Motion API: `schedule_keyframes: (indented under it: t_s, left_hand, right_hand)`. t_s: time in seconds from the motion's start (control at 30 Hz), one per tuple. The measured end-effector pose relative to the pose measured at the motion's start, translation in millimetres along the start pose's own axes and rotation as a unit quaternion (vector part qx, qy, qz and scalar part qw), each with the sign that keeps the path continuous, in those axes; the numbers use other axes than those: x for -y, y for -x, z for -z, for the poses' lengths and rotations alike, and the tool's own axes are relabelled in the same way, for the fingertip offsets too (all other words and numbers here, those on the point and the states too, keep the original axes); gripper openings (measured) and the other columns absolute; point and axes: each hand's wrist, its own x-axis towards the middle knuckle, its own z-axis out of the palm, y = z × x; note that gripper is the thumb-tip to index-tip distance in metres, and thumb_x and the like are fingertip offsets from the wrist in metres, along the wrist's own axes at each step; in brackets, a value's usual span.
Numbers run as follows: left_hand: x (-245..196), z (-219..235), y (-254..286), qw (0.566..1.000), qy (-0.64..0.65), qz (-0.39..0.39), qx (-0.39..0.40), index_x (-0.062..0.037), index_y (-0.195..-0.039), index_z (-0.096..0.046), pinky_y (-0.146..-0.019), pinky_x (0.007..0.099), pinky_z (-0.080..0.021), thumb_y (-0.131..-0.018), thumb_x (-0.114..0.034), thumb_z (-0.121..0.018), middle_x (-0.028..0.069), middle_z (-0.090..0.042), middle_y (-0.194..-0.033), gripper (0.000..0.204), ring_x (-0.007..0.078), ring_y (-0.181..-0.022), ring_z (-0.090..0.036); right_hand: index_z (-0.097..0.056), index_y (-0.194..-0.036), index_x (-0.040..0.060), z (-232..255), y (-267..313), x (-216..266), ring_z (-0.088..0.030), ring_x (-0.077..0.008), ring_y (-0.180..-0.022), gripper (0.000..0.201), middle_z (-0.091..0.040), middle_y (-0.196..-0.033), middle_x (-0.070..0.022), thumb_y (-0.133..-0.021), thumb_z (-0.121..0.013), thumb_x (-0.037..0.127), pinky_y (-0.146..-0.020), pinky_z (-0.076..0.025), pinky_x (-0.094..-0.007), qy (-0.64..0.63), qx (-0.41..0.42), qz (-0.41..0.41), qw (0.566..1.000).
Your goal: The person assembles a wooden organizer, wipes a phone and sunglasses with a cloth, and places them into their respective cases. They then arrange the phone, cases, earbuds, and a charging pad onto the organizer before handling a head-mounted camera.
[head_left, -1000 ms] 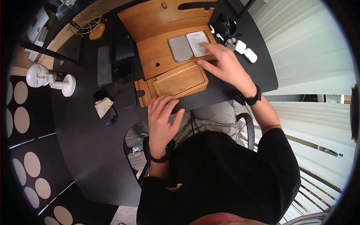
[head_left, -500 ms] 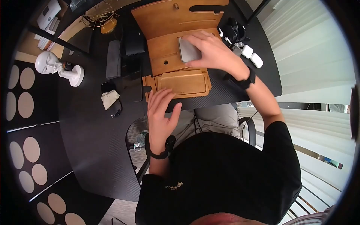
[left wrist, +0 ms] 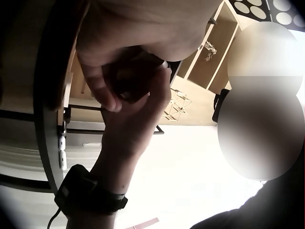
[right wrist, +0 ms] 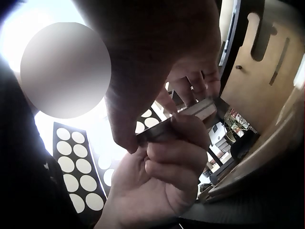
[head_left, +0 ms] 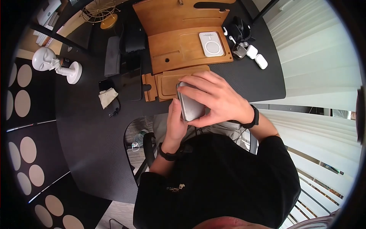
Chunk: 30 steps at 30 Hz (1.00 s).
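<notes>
A flat silver case is held tilted above the desk's front edge, between both hands. My right hand spans its top and right side, with fingers at the far edge and the thumb at the near edge. From the left and below, my left hand grips it; in the right wrist view the curled fingers of the left hand wrap the case, under the right hand. In the left wrist view the left hand and right hand meet around a dark, unclear shape.
A wooden organizer holds a white square piece with a ring. Wooden trays lie in front of it. Headphones and white earbud cases are at the right; a white head figure and a cloth are at the left.
The right hand has lifted the silver case from the organizer and brought it down toward my body. The left hand has left the trays and now grips the case too.
</notes>
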Motion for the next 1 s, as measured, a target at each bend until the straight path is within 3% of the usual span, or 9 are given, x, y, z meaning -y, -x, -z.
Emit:
schedule_keyframes:
  t_s: [0.2,0.27,0.3,0.33,0.4,0.5,0.57,0.63,1.0]
  left_hand:
    - [7,-1,1,1.000,-0.009,0.008,0.023,-0.0002,-0.145,-0.042,-0.108,0.0405,-0.044,-0.111,-0.041,-0.025,0.0140,-0.057,-0.135,0.056,0.0236,-0.126,-0.056]
    - [6,-4,-2,0.999,0.016,0.004,0.036,-0.0002,-0.144,-0.044,-0.106,0.0382,-0.045,-0.111,-0.039,-0.026,0.0133,-0.060,-0.130,0.054,0.0244,-0.124,-0.057]
    - [4,-6,-4,1.000,-0.009,0.013,0.024,-0.0002,-0.147,-0.040,-0.092,0.0369,-0.051,-0.110,-0.043,-0.025,0.0150,-0.063,-0.117,0.058,0.0251,-0.108,-0.063]
    - [2,-8,-5,1.000,-0.006,0.014,0.024,-0.0002,-0.147,-0.040,-0.092,0.0369,-0.051,-0.110,-0.043,-0.025,0.0150,-0.063,-0.117,0.058,0.0251,-0.108,-0.063]
    - [1,-9,-8,0.997,0.045,0.008,0.055,0.0025,-0.149,-0.037,-0.073,0.0324,-0.054,-0.110,-0.047,-0.021,0.0171,-0.066,-0.097,0.065,0.0199,-0.080,-0.064]
    - [4,-3,-10,0.997,0.054,0.003,0.058,0.0024,-0.152,-0.032,-0.071,0.0333,-0.054,-0.110,-0.045,-0.021,0.0175,-0.066,-0.096,0.064,0.0209,-0.080,-0.065]
    - [3,-4,-10,0.996,0.069,0.004,0.058,0.0025,-0.152,-0.032,-0.071,0.0333,-0.054,-0.110,-0.044,-0.021,0.0175,-0.066,-0.096,0.064,0.0210,-0.080,-0.065]
    - [1,-6,-10,0.999,0.019,0.025,0.031,-0.0006,-0.153,-0.031,-0.068,0.0362,-0.050,-0.106,-0.057,-0.020,0.0176,-0.062,-0.095,0.074,0.0229,-0.076,-0.060]
    - [0,-2,-8,0.999,0.025,0.017,0.021,-0.0007,-0.152,-0.033,-0.066,0.0363,-0.049,-0.106,-0.055,-0.019,0.0180,-0.063,-0.094,0.072,0.0233,-0.075,-0.060]
  right_hand:
    - [-0.066,-0.119,0.0038,10,10,-5,-0.063,-0.0336,-0.104,0.069,-0.065,-0.122,-0.0148,-0.059,-0.084,0.033,-0.087,-0.052,-0.0439,-0.046,0.001,-0.014,0.999]
    - [-0.064,-0.120,0.0008,25,14,-15,-0.064,-0.0355,-0.106,0.070,-0.066,-0.121,-0.0174,-0.062,-0.085,0.035,-0.089,-0.051,-0.0434,-0.177,-0.019,-0.028,0.984]
    - [-0.063,-0.122,-0.0016,33,18,-18,-0.064,-0.0373,-0.108,0.073,-0.066,-0.121,-0.0195,-0.064,-0.085,0.037,-0.092,-0.049,-0.0439,-0.168,-0.017,-0.040,0.985]
    - [-0.063,-0.123,-0.0022,42,22,-22,-0.063,-0.0382,-0.109,0.074,-0.066,-0.122,-0.0203,-0.064,-0.086,0.036,-0.093,-0.049,-0.0446,-0.130,-0.001,-0.072,0.989]
    - [-0.063,-0.124,-0.0031,59,35,-33,-0.063,-0.0385,-0.110,0.072,-0.066,-0.124,-0.0210,-0.067,-0.086,0.035,-0.095,-0.049,-0.0440,-0.044,0.029,-0.123,0.991]
    - [-0.063,-0.126,-0.0025,76,63,-47,-0.063,-0.0363,-0.112,0.072,-0.066,-0.126,-0.0197,-0.069,-0.086,0.034,-0.098,-0.050,-0.0419,0.042,0.064,-0.268,0.960]
    - [-0.062,-0.128,-0.0010,82,81,-58,-0.062,-0.0363,-0.116,0.070,-0.065,-0.128,-0.0201,-0.070,-0.085,0.031,-0.099,-0.050,-0.0417,0.090,0.092,-0.300,0.945]
    - [-0.062,-0.130,0.0017,85,85,-61,-0.059,-0.0366,-0.122,0.071,-0.062,-0.132,-0.0214,-0.070,-0.085,0.030,-0.102,-0.049,-0.0429,0.140,0.125,-0.359,0.914]
    - [-0.058,-0.136,0.0059,93,120,-94,-0.042,-0.0349,-0.142,0.065,-0.051,-0.147,-0.0212,-0.075,-0.081,0.010,-0.113,-0.041,-0.0401,0.182,0.203,-0.346,0.898]
